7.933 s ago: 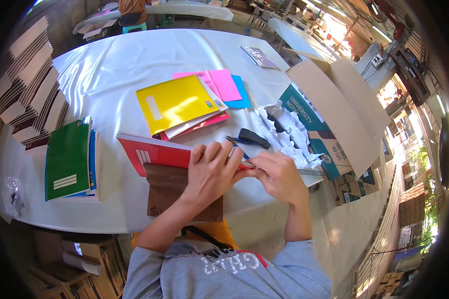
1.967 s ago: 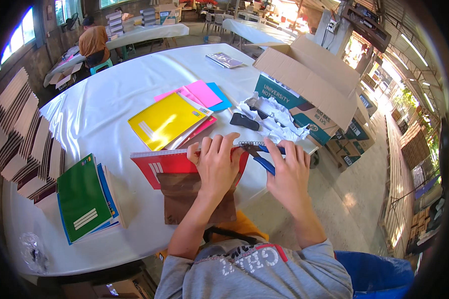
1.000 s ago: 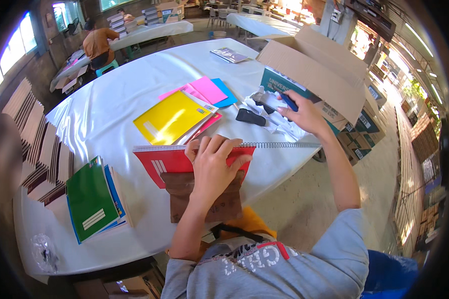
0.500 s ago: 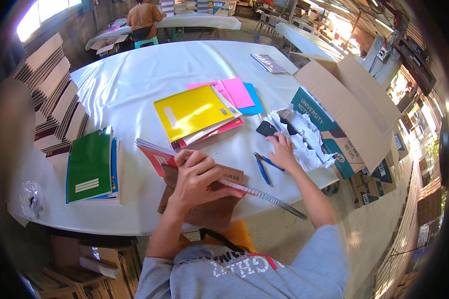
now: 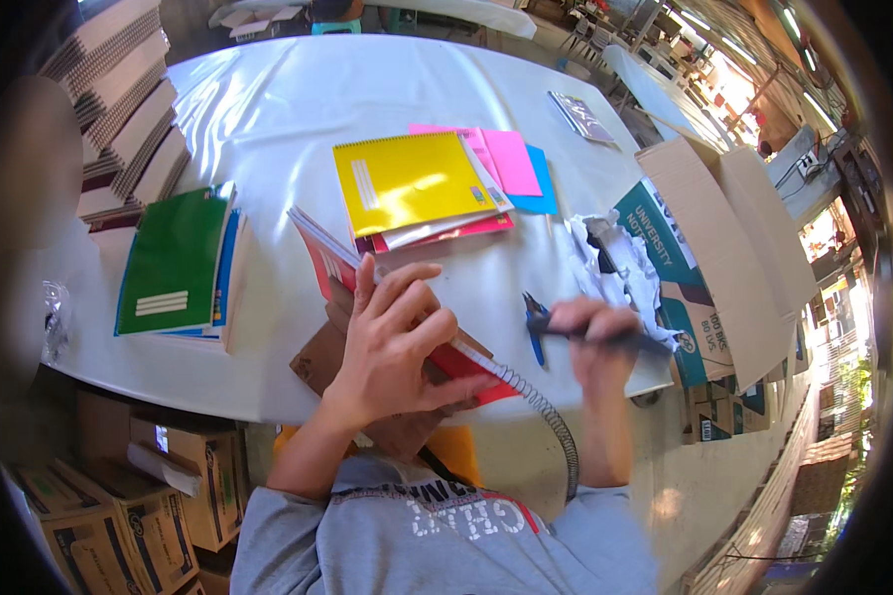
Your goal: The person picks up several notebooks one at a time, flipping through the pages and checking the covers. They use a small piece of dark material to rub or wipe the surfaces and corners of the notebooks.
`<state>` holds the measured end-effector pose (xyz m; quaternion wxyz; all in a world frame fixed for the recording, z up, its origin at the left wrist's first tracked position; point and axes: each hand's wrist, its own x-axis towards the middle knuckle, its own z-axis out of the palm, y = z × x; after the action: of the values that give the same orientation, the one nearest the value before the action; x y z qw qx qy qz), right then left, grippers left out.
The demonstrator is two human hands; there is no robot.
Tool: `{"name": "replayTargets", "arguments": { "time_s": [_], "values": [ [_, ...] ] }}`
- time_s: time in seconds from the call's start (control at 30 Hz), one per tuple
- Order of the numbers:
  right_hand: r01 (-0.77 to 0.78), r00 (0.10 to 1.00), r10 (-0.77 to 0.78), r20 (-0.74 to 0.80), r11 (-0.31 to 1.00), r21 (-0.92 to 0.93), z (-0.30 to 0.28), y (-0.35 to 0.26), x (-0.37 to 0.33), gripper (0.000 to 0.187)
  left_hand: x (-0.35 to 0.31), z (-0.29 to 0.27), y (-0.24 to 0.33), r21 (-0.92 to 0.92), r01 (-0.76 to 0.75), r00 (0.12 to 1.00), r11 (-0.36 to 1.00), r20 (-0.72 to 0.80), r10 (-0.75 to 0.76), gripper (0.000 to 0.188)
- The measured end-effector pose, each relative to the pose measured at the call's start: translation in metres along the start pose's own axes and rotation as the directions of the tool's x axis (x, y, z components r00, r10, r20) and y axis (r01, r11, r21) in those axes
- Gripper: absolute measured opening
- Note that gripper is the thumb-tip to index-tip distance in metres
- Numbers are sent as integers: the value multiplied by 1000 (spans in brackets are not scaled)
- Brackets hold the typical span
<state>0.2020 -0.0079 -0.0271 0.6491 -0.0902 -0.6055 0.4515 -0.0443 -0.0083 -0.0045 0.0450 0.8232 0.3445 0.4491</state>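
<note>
My left hand (image 5: 392, 347) grips a red-covered notebook (image 5: 325, 263) by its bound edge, thumb along the spine and some fingers raised. A dark wire coil (image 5: 541, 407) runs out of the spine's right end and droops toward my right forearm. Brown cardboard (image 5: 318, 359) lies beneath the notebook at the table's front edge. My right hand (image 5: 597, 332), smeared by motion, is closed around a long dark object (image 5: 640, 342); its kind cannot be made out. Blue-handled pliers (image 5: 537, 342) lie on the table just left of it.
Yellow (image 5: 407, 183) and pink notebooks lie mid-table; a green notebook (image 5: 174, 263) tops a pile at left. Tall stacks of coil-bound notebooks (image 5: 119, 109) stand at the far left. Crumpled white paper (image 5: 605, 263) and an open carton (image 5: 729, 248) are at right. Cartons (image 5: 139, 526) sit below.
My right hand has lifted the dark object from beside the crumpled paper and drawn it nearer. The coil's free end now bends downward. My left fingers have spread; the view has tilted down.
</note>
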Motion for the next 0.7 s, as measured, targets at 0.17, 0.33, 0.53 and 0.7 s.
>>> {"name": "replayTargets", "arguments": {
  "time_s": [0.17,0.33,0.53,0.7],
  "values": [
    [-292,945,325,-34,794,-533,31,-13,-17,9,-2,2,4,-10,14,999,1000,-30,-15,40],
    [-22,962,181,202,795,-607,50,-22,17,11,2,0,3,-45,-4,999,999,-51,2,41],
    [123,944,58,325,851,-510,61,-33,28,21,0,6,-5,-56,-8,998,998,-57,5,45],
    [-140,919,379,106,566,-812,51,-30,32,13,-1,5,-2,-191,86,995,978,-30,-93,64]
  ]
}}
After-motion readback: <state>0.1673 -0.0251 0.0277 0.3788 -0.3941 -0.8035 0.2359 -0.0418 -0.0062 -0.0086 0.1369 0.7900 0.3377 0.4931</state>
